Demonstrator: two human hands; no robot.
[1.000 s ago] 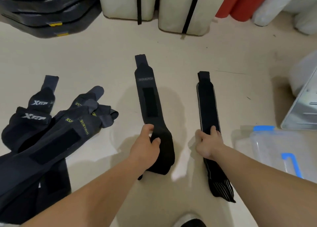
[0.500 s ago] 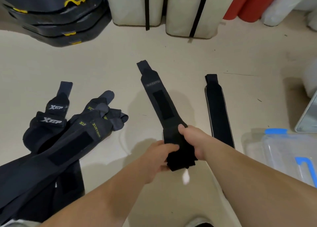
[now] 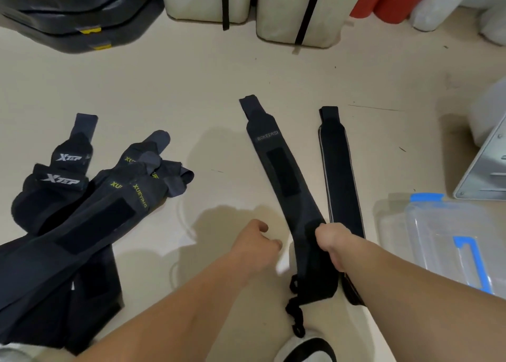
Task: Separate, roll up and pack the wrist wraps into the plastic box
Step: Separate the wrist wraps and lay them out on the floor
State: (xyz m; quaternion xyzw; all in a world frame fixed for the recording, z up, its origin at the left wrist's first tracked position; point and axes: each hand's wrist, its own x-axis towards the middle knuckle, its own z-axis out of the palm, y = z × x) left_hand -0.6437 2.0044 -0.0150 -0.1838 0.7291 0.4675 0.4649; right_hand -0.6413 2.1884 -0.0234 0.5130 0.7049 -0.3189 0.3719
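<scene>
Wrist wrap (image 3: pixel 279 170) with the BOKEERSI label lies lengthwise on the floor (image 3: pixel 191 87), tab end pointing away and a bit left, far as I can see. Right hand (image 3: pixel 332 241) grips its near part; left hand (image 3: pixel 257 241) is loosely curled just beside it, holding nothing.

right grip (image 3: pixel 332 241) holds BOKEERSI wrap (image 3: pixel 279 170) | left grip (image 3: pixel 257 249) empty, beside wrap
</scene>
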